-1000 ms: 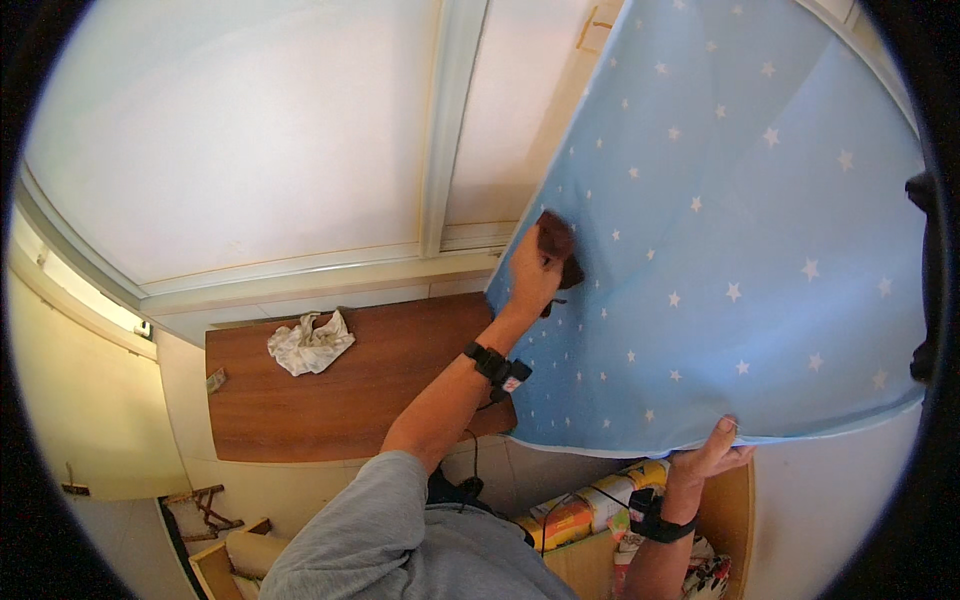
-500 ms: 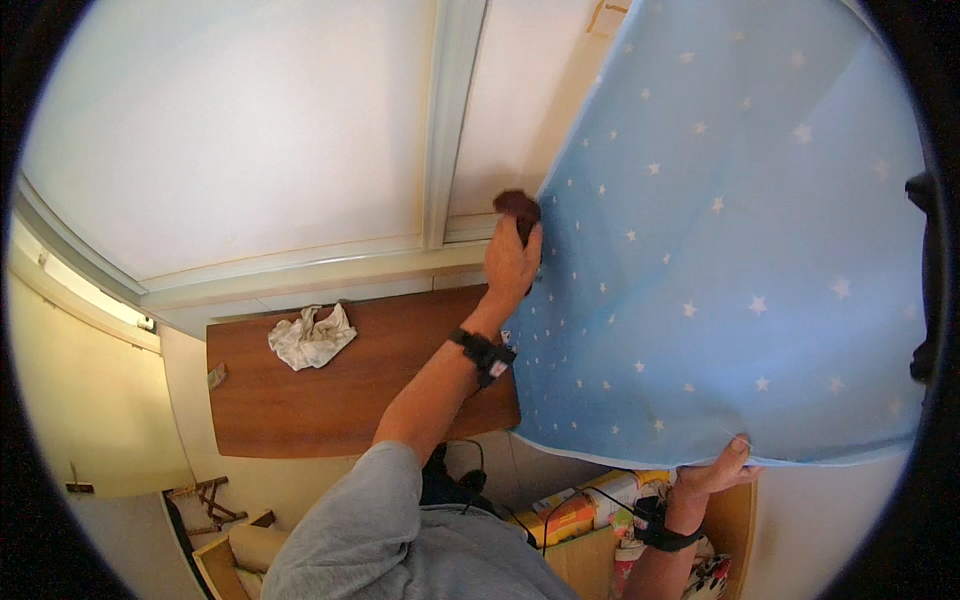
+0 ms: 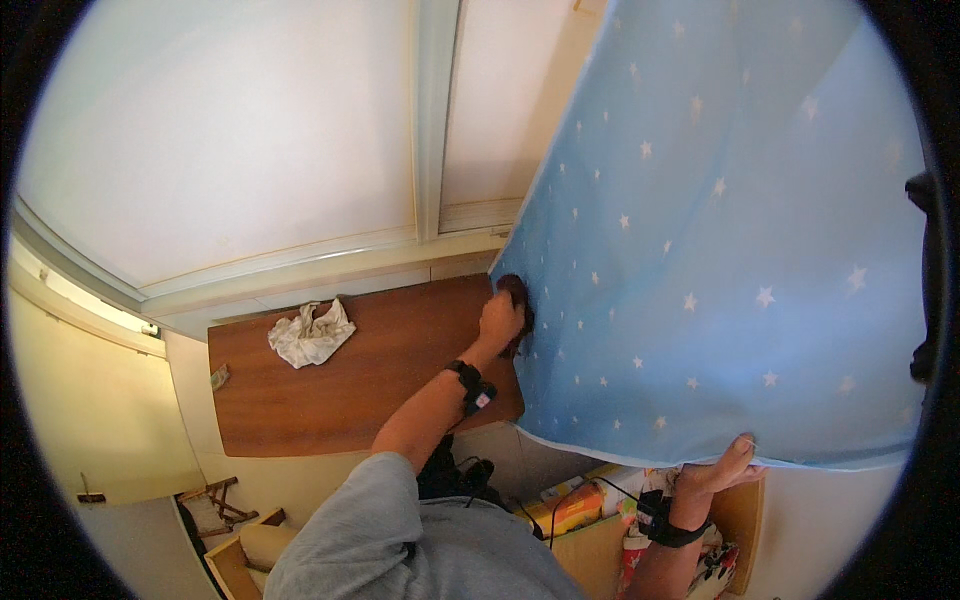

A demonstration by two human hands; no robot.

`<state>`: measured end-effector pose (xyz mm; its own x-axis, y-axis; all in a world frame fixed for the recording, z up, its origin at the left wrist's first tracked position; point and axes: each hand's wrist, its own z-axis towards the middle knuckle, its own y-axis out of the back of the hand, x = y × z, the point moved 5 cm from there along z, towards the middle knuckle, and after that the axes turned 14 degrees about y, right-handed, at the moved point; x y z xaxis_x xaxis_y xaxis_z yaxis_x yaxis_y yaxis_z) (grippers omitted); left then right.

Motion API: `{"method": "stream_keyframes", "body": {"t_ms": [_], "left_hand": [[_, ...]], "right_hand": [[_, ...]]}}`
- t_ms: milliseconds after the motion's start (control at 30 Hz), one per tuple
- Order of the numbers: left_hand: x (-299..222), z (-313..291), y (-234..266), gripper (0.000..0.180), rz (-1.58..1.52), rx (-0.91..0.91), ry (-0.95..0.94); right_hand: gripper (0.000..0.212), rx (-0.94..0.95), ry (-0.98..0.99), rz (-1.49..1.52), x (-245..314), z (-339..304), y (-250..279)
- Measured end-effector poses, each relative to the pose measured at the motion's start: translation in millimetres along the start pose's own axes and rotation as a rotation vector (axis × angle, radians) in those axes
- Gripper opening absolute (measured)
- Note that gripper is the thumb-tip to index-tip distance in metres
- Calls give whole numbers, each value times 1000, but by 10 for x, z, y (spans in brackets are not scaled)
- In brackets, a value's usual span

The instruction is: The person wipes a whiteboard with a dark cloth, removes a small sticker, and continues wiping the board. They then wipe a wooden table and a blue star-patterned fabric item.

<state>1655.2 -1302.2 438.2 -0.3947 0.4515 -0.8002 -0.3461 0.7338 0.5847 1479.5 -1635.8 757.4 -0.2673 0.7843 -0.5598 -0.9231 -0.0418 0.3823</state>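
Curtain [image 3: 720, 230] first, since that's what both my hands are on: it's light blue with small white stars and takes up the whole right side of the view, hanging down over the right end of the bench [image 3: 360, 385]. Nearest to me, my right hand [image 3: 725, 468] is at the curtain's bottom hem, fingers pushed up against the edge from below and lifting it. I can't tell how tightly it's closed, but it's got the hem. There's a black band on that wrist. Under that hand are shelves stuffed with colourful packages [image 3: 575, 505], partly hidden.

A bit further out, my left hand [image 3: 502, 320] is clenched around a small dark brown thing [image 3: 516, 292], too small to say what it is exactly, pressed right at the curtain's left edge where it meets the brown wooden bench. Black band on that wrist too.

Further along the bench, well apart from my hand, a crumpled white cloth [image 3: 311, 334] is lying near the back edge. Beyond that is a pale window frame [image 3: 436, 150] and white panes.
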Motion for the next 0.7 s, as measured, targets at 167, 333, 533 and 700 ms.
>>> {"method": "stream_keyframes", "body": {"t_ms": [167, 333, 533, 700], "left_hand": [[-69, 286, 360, 29, -182, -310, 20], [117, -494, -128, 31, -143, -209, -25], [988, -1549, -1000, 36, 343, 783, 19], [855, -1044, -618, 43, 112, 467, 122]], "right_hand": [[60, 100, -72, -15, 7, -16, 71], [57, 74, -73, -81, -20, -59, -1], [68, -46, -337, 355, -164, -103, -40], [81, 21, 62, -71, -36, -78, 59]]}}
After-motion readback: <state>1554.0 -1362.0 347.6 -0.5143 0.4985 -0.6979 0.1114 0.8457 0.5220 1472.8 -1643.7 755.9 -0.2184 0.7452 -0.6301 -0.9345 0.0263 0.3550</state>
